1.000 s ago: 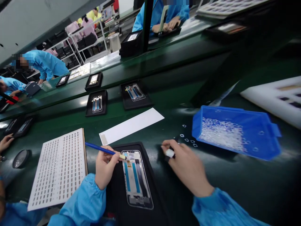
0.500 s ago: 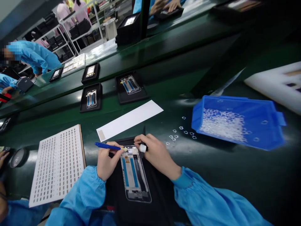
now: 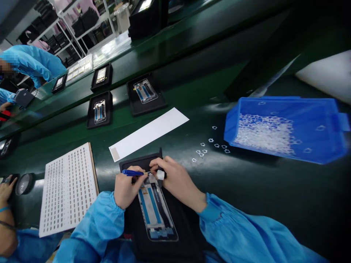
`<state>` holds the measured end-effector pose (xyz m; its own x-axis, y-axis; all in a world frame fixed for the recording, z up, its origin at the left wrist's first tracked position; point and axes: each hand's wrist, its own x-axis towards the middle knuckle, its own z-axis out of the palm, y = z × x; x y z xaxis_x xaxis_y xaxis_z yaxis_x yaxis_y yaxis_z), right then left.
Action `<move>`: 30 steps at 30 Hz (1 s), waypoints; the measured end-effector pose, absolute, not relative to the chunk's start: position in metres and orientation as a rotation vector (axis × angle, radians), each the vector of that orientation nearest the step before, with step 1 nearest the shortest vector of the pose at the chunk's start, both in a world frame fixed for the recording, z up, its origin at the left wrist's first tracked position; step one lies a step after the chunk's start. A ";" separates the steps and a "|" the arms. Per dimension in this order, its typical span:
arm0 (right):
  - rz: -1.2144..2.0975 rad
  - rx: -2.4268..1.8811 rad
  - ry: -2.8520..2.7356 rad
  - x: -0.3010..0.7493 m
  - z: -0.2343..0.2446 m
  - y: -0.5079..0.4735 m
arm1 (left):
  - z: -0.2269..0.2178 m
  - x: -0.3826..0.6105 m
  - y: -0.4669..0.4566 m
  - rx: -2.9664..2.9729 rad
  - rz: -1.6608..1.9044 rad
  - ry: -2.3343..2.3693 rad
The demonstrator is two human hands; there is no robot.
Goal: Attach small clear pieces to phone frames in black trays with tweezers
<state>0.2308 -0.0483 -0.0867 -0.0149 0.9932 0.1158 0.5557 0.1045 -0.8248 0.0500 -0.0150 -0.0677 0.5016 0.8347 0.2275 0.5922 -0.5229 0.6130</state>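
Note:
A phone frame point(image 3: 153, 208) with two blue strips lies in a black tray point(image 3: 128, 166) in front of me. My left hand point(image 3: 128, 187) pinches a blue pen-like tool point(image 3: 131, 172), its tip at the frame's top end. My right hand point(image 3: 178, 179) is closed at the frame's upper right corner, fingertips close to the tool's tip. A small dark piece with a white end point(image 3: 160, 175) sticks out from under its fingers; its kind is unclear. The right fingertips partly hide the frame's top edge.
A blue bin point(image 3: 315, 128) of small white rings stands right, with several loose rings point(image 3: 201, 151) beside it. A white strip point(image 3: 150, 133) lies ahead, a perforated board point(image 3: 68, 190) left. Trays point(image 3: 146, 106) with phone frames sit beyond. A co-worker's hand point(image 3: 6, 190) is far left.
The camera view has shifted slightly. My right hand has drawn closer to my left at the frame's top end, and the pen-like tool now lies flatter. Both hands keep their grip.

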 end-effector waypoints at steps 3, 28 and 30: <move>0.786 -1.547 -1.664 0.232 -0.086 -0.049 | -0.069 0.050 -0.015 2.317 0.704 1.171; 0.746 -1.520 -1.684 0.232 -0.084 -0.051 | -0.057 0.054 -0.013 2.630 0.550 1.046; 0.727 -1.498 -1.691 0.232 -0.084 -0.052 | -0.057 0.055 -0.016 2.712 0.528 1.007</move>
